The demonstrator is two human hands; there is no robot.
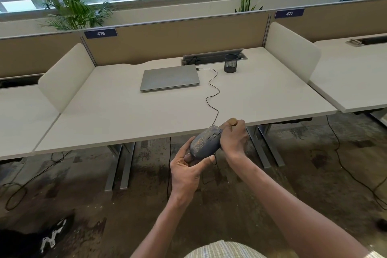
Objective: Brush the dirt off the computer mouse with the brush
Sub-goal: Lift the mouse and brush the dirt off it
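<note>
The computer mouse (206, 144), dark grey, rounded and smeared with brownish dirt, is held in the air just off the near edge of the white desk (125, 115), its black cable (212, 94) trailing over the desktop toward a closed silver laptop (169, 77). The left hand (186, 172) cups its rear end, thumb and fingers curled round it. The right hand (234, 138), wrist bent, closes on a tan brush handle (230, 121) at the mouse's front; the bristles are hidden. A black mesh pen cup (231, 63) stands behind.

A closed grey laptop (170, 77) lies on the white tabletop (104, 111), with a black mesh pen cup (230, 63) near its right.
</note>
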